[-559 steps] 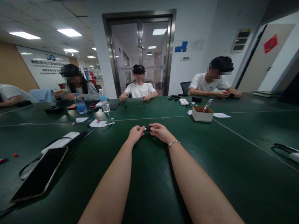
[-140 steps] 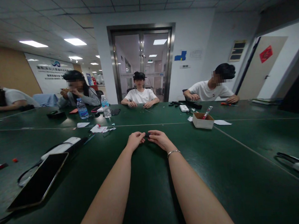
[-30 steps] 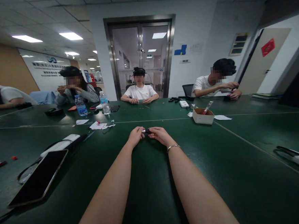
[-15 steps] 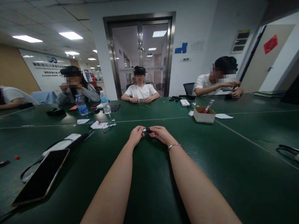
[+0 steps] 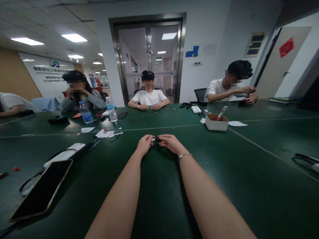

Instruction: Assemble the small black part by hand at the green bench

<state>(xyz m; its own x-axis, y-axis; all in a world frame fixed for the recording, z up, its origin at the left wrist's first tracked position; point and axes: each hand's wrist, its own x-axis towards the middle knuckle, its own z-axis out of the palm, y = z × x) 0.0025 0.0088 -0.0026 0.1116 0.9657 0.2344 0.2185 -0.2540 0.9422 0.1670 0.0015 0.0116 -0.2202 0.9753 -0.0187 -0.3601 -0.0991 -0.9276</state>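
Both of my arms reach over the dark green table point(image 5: 224, 187). Between my hands is a small black object with a shiny metal end point(image 5: 156, 139), too small to name. The fingers of my left hand point(image 5: 145, 144) pinch its metal end. My right hand point(image 5: 172, 143), with a silver bangle at the wrist, has its fingers closed on the black end. The two hands almost meet around the object, close above the table or resting on it; which of these I cannot tell.
A phone point(image 5: 42, 189) and a white device point(image 5: 65, 155) lie on the left. Bottles point(image 5: 86, 113) and papers point(image 5: 106, 133) stand or lie further back. A small box point(image 5: 217, 122) is at right. Several people sit across the table.
The view has shifted very slightly, so the surroundings sit a little further left. Both hands keep their hold on the small object.
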